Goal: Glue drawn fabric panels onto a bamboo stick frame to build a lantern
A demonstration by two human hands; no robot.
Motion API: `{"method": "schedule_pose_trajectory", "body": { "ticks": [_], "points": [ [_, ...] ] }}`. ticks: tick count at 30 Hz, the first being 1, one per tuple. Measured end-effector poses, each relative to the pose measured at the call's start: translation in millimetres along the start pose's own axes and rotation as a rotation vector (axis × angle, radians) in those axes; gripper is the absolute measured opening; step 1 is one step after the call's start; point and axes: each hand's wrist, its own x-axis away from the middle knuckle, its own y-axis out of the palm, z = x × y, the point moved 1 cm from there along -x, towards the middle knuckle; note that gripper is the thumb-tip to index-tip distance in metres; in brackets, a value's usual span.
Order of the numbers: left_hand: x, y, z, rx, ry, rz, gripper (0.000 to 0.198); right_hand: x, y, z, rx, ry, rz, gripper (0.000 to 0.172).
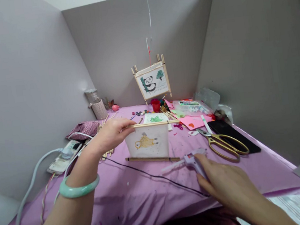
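My left hand (pixel 116 131), with a green bangle (pixel 79 187) on its wrist, grips the top left end of a stick-framed paper panel (pixel 161 140). A yellow bird is drawn sideways on the panel, and paired sticks run along its top and bottom edges. To the right, my right hand (pixel 218 177) is wrapped round the handle of a lilac glue gun (pixel 191 160). A translucent glue stick points out of the gun's rear towards the left. The gun is apart from the panel, low over the purple cloth (pixel 139 205). A black cord runs across the cloth below the panel.
Gold-handled scissors (pixel 225 147) and a black flat object (pixel 235 136) lie at the right. A panda lantern (pixel 151 82) hangs at the back. The power strip (pixel 64 157), cables and loose sticks are at the left, by a jar (pixel 97 106). Grey partitions enclose the table.
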Motion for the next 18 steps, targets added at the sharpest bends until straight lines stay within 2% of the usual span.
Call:
{"method": "schedule_pose_trajectory", "body": {
  "ticks": [3, 8, 10, 14, 18],
  "points": [
    [0, -1.2, 1, 0.02, 0.002, -0.015, 0.022, -3, -5, 9, 0.053, -0.005, 0.018, 0.022],
    [-2, -2.1, 0, 0.043, 0.006, -0.034, 0.02, -26, -25, -4, -0.001, -0.116, 0.211, 0.025],
    [-3, -1.8, -1, 0.046, 0.012, -0.032, 0.021, -44, -26, -14, -0.055, -0.213, 0.171, 0.025],
    [-4, -0.8, -4, 0.054, 0.014, -0.021, 0.022, -84, -11, -25, -0.15, -0.333, -0.042, 0.025],
    [-4, -0.4, -3, 0.073, 0.014, -0.033, 0.023, -102, 3, -25, -0.179, -0.379, -0.081, 0.02]
  ]
}}
